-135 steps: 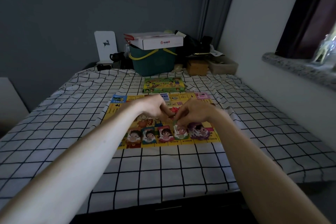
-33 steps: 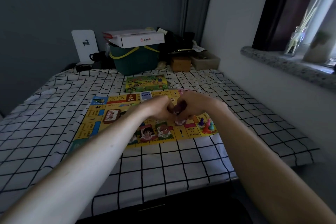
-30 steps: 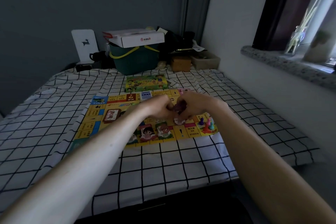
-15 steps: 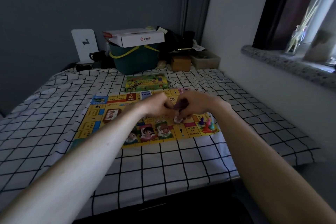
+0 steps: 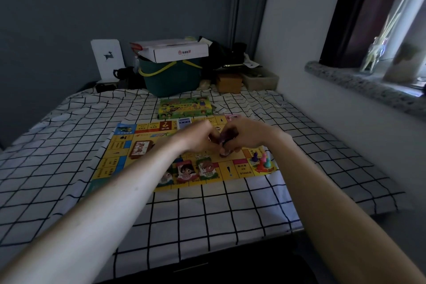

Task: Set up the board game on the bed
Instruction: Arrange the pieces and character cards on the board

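Note:
A yellow game board (image 5: pixel 119 152) lies flat on the checked bed sheet (image 5: pixel 207 214). Above its middle, my left hand (image 5: pixel 198 138) and my right hand (image 5: pixel 246 137) meet, both pinching a small dark purple stack of cards (image 5: pixel 228 137) between them. Several coloured pawns (image 5: pixel 262 160) stand on the board's near right corner. A brown card deck (image 5: pixel 140 148) lies on the board's left part, and picture cards (image 5: pixel 196 169) line its near edge. The green game box (image 5: pixel 184 107) sits just beyond the board.
At the head of the bed stand a dark green bin (image 5: pixel 170 78) with a white carton (image 5: pixel 175 50) on top, a white deer card (image 5: pixel 108 60) and small boxes (image 5: pixel 230 82). A wall and stone windowsill (image 5: pixel 359 85) run along the right.
Since 4.5 s ago, pawns have appeared on the board's right corner and a brown deck on its left. In the last second my hands stayed together over the board, barely shifting.

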